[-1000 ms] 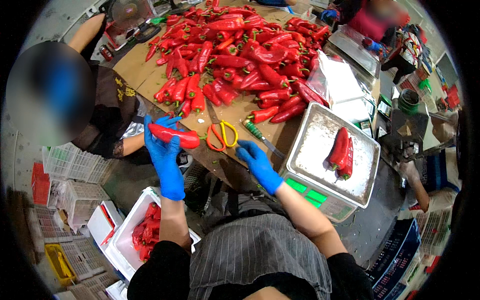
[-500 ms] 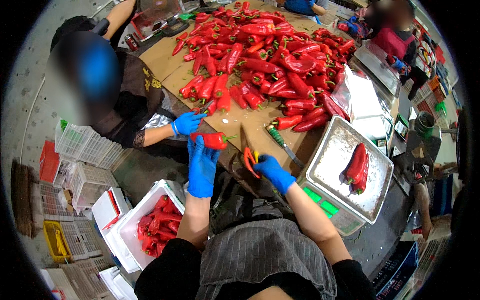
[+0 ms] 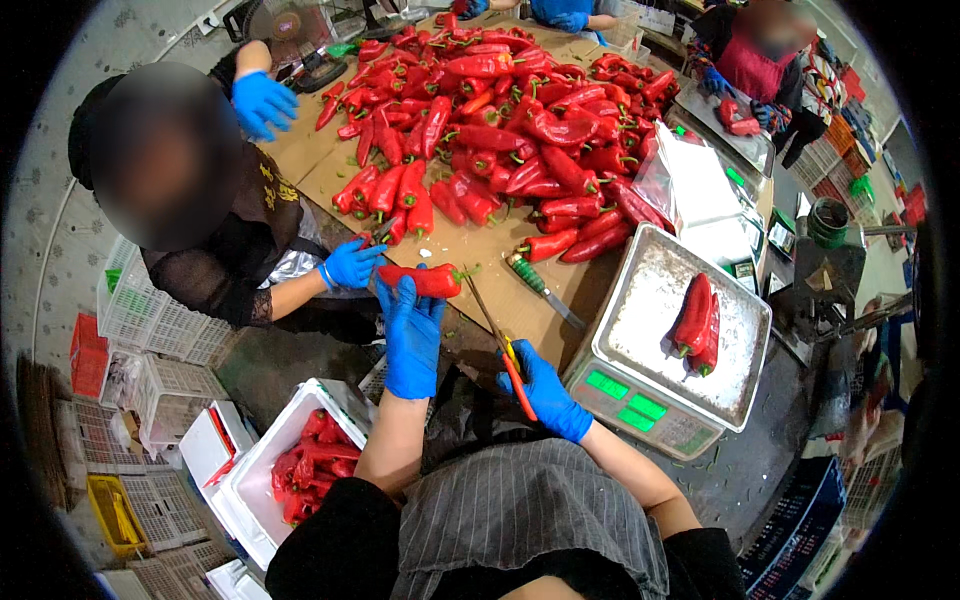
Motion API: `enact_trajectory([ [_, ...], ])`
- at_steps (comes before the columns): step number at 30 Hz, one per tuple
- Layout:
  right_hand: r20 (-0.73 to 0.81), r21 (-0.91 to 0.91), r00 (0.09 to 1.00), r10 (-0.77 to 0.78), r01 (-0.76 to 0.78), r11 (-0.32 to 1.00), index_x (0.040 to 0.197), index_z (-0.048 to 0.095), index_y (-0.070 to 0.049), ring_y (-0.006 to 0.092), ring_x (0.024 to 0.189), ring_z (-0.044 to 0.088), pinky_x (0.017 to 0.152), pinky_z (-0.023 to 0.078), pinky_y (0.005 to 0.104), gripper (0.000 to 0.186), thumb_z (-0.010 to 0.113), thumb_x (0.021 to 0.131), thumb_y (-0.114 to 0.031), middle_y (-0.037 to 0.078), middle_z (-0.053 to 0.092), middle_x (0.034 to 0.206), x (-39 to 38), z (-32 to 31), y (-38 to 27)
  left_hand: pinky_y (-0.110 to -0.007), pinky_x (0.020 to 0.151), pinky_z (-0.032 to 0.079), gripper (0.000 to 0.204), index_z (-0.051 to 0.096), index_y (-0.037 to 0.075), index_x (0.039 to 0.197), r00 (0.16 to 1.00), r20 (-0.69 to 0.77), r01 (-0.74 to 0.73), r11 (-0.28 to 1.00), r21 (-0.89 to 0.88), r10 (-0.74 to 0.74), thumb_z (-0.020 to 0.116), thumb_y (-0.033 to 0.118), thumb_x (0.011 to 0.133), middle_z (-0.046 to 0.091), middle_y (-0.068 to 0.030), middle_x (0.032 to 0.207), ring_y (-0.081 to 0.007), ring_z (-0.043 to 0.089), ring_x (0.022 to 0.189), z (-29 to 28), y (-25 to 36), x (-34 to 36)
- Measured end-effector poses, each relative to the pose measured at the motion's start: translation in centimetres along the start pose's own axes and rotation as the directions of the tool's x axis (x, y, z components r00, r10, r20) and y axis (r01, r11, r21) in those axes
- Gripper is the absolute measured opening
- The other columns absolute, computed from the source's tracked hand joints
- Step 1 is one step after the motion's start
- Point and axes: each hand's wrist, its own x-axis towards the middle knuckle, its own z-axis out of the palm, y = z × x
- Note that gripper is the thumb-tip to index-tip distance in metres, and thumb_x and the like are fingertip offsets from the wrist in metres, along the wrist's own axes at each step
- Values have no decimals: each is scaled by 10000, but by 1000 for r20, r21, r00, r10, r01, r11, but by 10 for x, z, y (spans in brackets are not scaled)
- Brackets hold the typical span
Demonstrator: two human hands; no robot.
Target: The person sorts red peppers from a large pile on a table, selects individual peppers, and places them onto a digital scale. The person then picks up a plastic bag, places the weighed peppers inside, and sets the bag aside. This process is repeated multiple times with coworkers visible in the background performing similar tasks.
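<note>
– Where to look for the long, glossy red pepper with a green stem point(image 3: 420, 281)?
– In the blue-gloved left hand point(image 3: 412, 338), clamped in the fingers, near the edge of the brown cardboard-covered table point(image 3: 530, 318).
– And in the blue-gloved right hand point(image 3: 545, 390)?
– Slim metal scissors with orange and yellow handles point(image 3: 513, 373), gripped by those handles and aimed at the stem. Cannot tell whether touching, or how far apart at the blades.
– Likeliest mishap?
– Nicking the pepper's flesh or a left fingertip, by closing too low on the stem, so near that hand.
– Anything from the side?
– Perhaps getting jogged by the co-worker's blue-gloved hand point(image 3: 352, 265), just beside the pepper's far tip. Or dropping the pepper off the edge, through too light a hold on smooth skin.
– Beyond that?
– Possibly brushing the green-handled, bare-bladed knife point(image 3: 525, 272) nearby, with a careless rightward sweep.
</note>
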Motion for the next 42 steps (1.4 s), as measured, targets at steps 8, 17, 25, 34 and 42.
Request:
enact_trajectory([
  [8,-108,91,994,-20,30,995,892,607,26,65,688,437,606,413,260,220,661,841,-181,-9,524,689,24,16,9,-401,925,447,595,297,202,1359,995,-32,-93,986,141,99,627,189,864,468,-59,1249,-239,502,1123,6,5,-5],
  [17,-188,9,966,177,-178,984,871,611,16,256,693,595,639,455,358,266,654,835,-244,160,610,697,68,13,55,-360,876,464,530,363,173,1328,997,57,42,993,109,-48,613,292,876,506,-39,1231,-204,539,1076,3,5,1],
  [25,-270,331,937,-222,306,893,1278,482,-48,242,1142,512,952,413,332,548,679,767,-28,132,486,1288,18,-29,-73,-330,858,474,582,390,105,1307,990,83,84,948,306,-114,673,277,828,512,-77,1192,-191,539,1044,43,0,-31],
  [34,-58,859,998,8,45,510,1370,336,-13,205,1178,487,972,439,349,620,639,840,-122,83,440,1347,-22,-55,-63,-367,916,451,570,423,36,1272,845,534,-284,821,495,-29,700,137,784,463,-112,1261,-219,516,1084,82,-23,-54],
  [42,-20,950,997,81,-7,312,1408,277,-68,194,1214,458,965,446,348,709,658,835,-242,74,374,1400,-50,-65,-51,-425,995,408,1162,-3,147,1458,698,679,-40,935,353,-227,809,48,633,328,-200,1388,-287,380,1266,114,-34,-75],
])
